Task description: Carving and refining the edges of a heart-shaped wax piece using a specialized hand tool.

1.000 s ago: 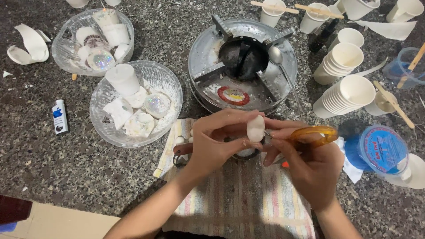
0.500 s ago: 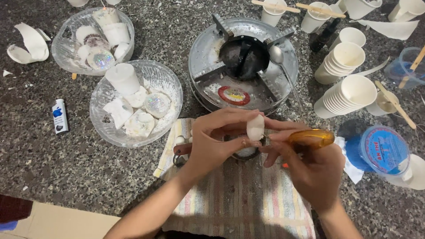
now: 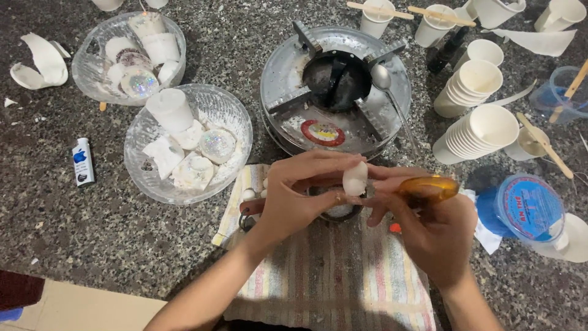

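My left hand (image 3: 300, 196) pinches a small white wax lump (image 3: 354, 179) between thumb and fingertips, closed snug on it. It sits up in the air, just over a little dark pot (image 3: 335, 205) on the striped cloth (image 3: 343, 276). My right hand (image 3: 438, 236) is curled tight round orange-handled scissors (image 3: 429, 187), touching the lump's side. I think the lump is light, smooth and a bit slippery, and could crack, so holding it by its round sides feels best. The table is speckled grey stone (image 3: 73, 245). Near me are 2 glass bowls (image 3: 236, 132) of wax bits, a metal burner (image 3: 335, 86) and stacks of white cups (image 3: 484, 132).
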